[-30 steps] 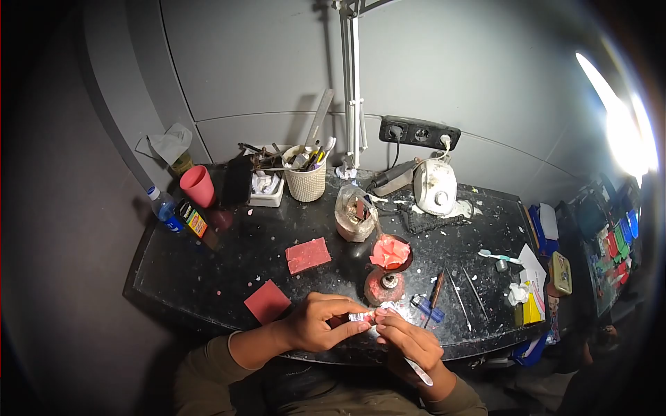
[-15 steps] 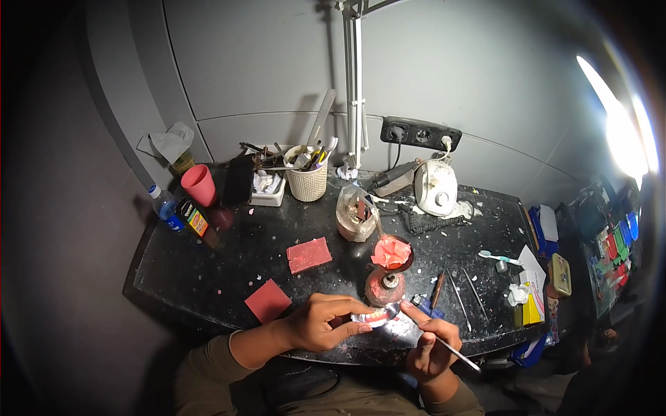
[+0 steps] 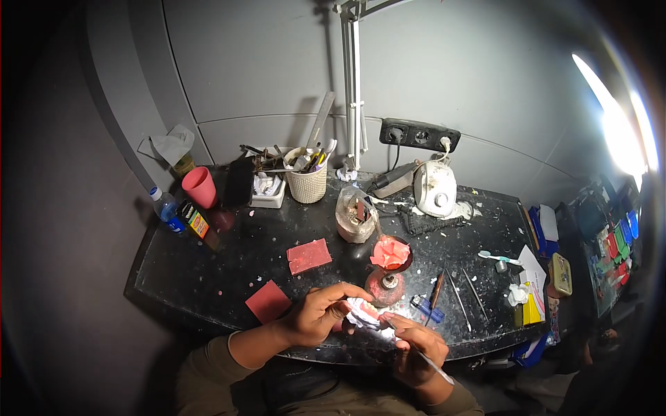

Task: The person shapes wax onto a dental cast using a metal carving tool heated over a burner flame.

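Note:
My left hand (image 3: 320, 316) is closed round a dental model (image 3: 359, 317), a white plaster cast with pink wax and pale teeth, held over the front edge of the desk. In my right hand (image 3: 420, 350) is a slim metal wax spatula (image 3: 438, 371), its handle sticking out down to the right. Its working end lies at the right side of the model; whether it touches the wax is hard to make out. Just behind the model stands a spirit lamp (image 3: 378, 291). A dish of pink wax pieces (image 3: 390, 254) is behind that.
Two pink wax sheets (image 3: 309, 256) lie to the left. On the right are several thin tools (image 3: 459, 299), a blue lighter (image 3: 431, 311), a toothbrush (image 3: 499, 257) and a yellow box (image 3: 533, 305). A tool basket (image 3: 307, 184) and a white control unit (image 3: 436, 188) stand at the back.
The dental model has been turned and tilted in my left hand, showing more of its white base. My right hand has moved slightly down and left, its fingers drawn in on the spatula.

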A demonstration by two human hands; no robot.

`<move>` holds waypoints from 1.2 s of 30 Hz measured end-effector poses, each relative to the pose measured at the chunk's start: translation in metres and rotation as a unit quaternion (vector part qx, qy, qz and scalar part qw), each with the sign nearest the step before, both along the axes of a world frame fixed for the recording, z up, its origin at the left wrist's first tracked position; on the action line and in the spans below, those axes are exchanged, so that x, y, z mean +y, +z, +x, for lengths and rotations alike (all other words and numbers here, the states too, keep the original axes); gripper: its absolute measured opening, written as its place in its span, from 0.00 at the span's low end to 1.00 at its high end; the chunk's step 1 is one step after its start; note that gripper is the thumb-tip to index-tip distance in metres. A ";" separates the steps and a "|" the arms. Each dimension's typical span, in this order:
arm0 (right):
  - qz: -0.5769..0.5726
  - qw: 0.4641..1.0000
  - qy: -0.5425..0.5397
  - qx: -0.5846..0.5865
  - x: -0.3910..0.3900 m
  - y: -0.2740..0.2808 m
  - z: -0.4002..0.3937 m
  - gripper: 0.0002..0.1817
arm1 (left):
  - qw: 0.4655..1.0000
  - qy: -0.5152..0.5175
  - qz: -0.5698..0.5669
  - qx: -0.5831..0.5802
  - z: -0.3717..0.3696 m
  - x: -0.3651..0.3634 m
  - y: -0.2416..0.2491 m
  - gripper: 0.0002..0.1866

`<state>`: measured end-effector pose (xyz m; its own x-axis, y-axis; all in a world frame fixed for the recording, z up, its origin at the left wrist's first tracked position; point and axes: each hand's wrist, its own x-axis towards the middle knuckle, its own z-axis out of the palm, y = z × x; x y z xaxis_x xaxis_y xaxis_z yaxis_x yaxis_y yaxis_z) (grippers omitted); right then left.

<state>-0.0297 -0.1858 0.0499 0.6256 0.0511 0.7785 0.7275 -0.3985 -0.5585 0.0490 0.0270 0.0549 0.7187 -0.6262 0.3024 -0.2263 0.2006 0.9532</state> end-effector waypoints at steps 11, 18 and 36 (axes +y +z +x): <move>-0.047 0.999 -0.016 0.009 0.001 -0.002 -0.004 0.12 | 0.999 -0.026 -0.017 0.025 0.004 0.001 -0.003 0.27; 0.094 0.952 -0.147 0.250 -0.036 0.004 -0.013 0.13 | 0.998 0.019 -0.038 0.054 0.010 0.003 -0.003 0.22; -0.251 0.801 -0.336 0.428 -0.101 0.020 0.064 0.20 | 0.992 0.122 -0.034 -0.013 0.033 0.004 -0.013 0.22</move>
